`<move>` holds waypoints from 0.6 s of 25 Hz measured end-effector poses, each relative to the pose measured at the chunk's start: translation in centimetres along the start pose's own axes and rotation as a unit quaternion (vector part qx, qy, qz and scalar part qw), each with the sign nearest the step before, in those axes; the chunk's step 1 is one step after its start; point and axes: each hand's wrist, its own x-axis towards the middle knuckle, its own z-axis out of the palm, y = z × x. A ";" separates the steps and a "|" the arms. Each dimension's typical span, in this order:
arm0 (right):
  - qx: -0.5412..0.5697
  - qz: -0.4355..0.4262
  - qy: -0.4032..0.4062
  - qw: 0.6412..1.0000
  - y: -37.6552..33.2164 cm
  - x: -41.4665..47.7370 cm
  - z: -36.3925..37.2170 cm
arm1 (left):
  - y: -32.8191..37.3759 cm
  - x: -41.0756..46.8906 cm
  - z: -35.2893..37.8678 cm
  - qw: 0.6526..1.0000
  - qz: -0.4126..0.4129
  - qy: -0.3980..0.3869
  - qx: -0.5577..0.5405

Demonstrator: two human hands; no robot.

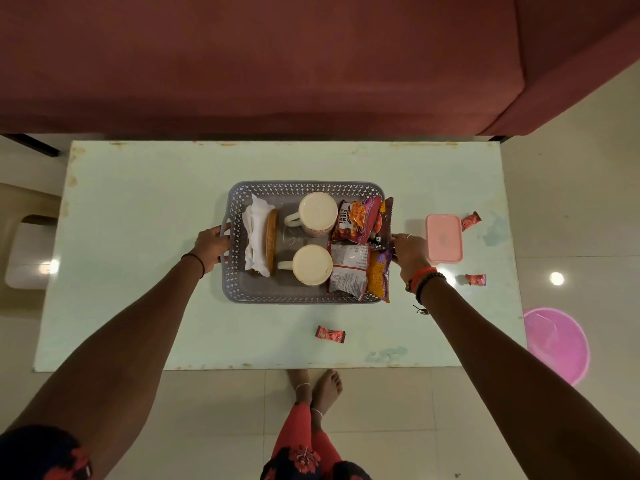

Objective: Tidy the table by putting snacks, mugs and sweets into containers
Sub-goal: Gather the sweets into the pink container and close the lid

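A grey perforated basket (304,188) stands in the middle of the pale green table (145,209). Inside it are two cream mugs (318,212) (311,264), several snack packets (356,220) on its right side, white tissues (255,233) and a brown round coaster on edge (272,247). My left hand (210,244) grips the basket's left handle. My right hand (408,251) holds its right edge. A closed pink box (444,238) lies to the right. Three red wrapped sweets lie loose on the table: (471,220), (476,280), (330,335).
A maroon sofa (263,64) runs along the far side of the table. A pink round tub (556,344) sits on the tiled floor at the right, and a white stool (27,251) at the left. My feet are at the table's near edge.
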 end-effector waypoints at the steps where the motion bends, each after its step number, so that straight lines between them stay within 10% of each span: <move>1: 0.010 -0.009 0.011 1.000 -0.3 -0.5 -0.2 | 0.1 0.0 -0.1 1.000 -0.001 -0.006 -0.003; 15: 0.108 -0.005 -0.084 0.991 -0.1 0.6 -0.3 | -0.6 0.0 -0.2 1.000 0.017 -0.011 -0.002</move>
